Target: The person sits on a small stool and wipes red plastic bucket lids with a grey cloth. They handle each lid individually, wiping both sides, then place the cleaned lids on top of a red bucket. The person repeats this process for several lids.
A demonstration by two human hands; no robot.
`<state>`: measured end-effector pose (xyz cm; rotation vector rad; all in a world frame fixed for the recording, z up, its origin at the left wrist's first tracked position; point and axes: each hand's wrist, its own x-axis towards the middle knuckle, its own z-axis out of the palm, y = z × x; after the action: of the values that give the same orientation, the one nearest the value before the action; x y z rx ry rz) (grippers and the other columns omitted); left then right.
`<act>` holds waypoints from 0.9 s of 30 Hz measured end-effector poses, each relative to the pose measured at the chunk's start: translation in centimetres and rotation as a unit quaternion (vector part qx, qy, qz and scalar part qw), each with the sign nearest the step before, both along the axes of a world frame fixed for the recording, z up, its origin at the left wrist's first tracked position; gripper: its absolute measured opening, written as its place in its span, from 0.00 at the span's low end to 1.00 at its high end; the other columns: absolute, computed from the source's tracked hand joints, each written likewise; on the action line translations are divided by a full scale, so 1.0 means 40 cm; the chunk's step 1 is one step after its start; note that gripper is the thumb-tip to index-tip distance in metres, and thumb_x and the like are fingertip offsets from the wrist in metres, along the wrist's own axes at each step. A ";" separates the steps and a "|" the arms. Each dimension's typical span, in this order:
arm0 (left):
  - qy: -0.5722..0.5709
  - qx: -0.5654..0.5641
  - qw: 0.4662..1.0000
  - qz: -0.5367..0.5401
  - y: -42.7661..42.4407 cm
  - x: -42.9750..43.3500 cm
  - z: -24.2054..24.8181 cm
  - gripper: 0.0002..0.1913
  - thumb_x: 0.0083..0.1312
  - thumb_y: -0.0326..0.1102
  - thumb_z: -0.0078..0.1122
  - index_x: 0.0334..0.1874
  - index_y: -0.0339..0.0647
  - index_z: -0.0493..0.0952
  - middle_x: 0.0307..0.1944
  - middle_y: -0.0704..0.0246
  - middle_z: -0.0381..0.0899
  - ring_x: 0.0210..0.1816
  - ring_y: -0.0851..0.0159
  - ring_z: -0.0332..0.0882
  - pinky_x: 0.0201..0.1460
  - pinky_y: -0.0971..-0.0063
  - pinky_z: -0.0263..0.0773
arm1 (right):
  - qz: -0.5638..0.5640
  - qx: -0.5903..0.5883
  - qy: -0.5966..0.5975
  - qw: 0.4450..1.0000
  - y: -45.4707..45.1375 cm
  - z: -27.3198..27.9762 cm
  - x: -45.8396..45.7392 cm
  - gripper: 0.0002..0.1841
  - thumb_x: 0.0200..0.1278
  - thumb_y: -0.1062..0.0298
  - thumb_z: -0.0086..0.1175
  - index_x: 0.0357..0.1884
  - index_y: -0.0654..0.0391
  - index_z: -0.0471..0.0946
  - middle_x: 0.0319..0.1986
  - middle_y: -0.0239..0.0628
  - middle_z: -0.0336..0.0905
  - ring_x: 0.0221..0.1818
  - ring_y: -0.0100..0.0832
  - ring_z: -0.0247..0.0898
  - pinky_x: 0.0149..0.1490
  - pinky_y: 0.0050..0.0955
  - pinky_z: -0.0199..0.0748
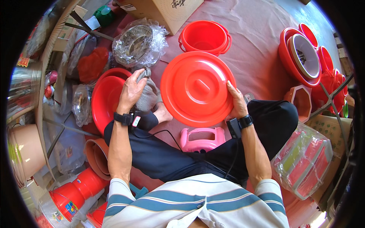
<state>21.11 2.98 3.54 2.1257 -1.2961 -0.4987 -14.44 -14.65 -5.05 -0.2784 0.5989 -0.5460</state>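
Observation:
My right hand (239, 99) grips the right rim of a round red plastic lid (196, 109), thumb on top, its raised handle facing up. The lid is held above the floor, in front of my lap. To its left my left hand (132, 89) holds a grey cloth (147, 98), which hangs down from the fingers, apart from the lid. Just beyond the lid stands a red plastic bucket (204, 37) with its handle lowered; the lid hides part of its near side. Under my left hand sits a red plastic basin (104, 99), partly covered by my forearm.
A pink plastic stool (202, 139) lies between my legs. Plastic-wrapped round ware (137, 44) and a cardboard box (165, 12) are ahead. Nested basins (305, 57) and a wrapped drawer unit (303, 162) stand right. Metal shelf bars (330, 98) flank me; red buckets (68, 199) lie left.

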 end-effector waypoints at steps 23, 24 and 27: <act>0.088 -0.009 0.995 -0.034 -0.038 -0.079 -0.014 0.19 0.77 0.30 0.59 0.67 0.29 0.75 0.56 0.50 0.86 0.59 0.53 0.86 0.63 0.65 0.77 | 0.056 0.025 0.011 0.998 -0.001 -0.048 0.028 0.24 0.80 0.55 0.59 0.66 0.62 0.77 0.57 0.46 0.87 0.54 0.41 0.88 0.57 0.45 0.90; 0.086 -0.011 0.996 -0.035 -0.039 -0.081 -0.016 0.19 0.77 0.30 0.58 0.67 0.29 0.75 0.56 0.50 0.86 0.59 0.53 0.86 0.63 0.65 0.77 | 0.056 0.022 0.010 0.998 -0.001 -0.049 0.029 0.24 0.80 0.55 0.59 0.66 0.62 0.77 0.57 0.46 0.87 0.54 0.41 0.87 0.58 0.44 0.90; 0.086 -0.015 0.996 -0.035 -0.040 -0.084 -0.015 0.19 0.78 0.29 0.58 0.67 0.29 0.75 0.56 0.50 0.86 0.59 0.54 0.86 0.63 0.66 0.77 | 0.055 0.011 0.010 0.998 -0.001 -0.045 0.030 0.24 0.80 0.56 0.59 0.67 0.62 0.76 0.58 0.46 0.86 0.55 0.40 0.87 0.59 0.44 0.89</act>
<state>17.73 1.38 2.93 1.9721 -1.2745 -0.6722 -13.25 -14.68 -6.84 -0.2938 0.6043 -0.4312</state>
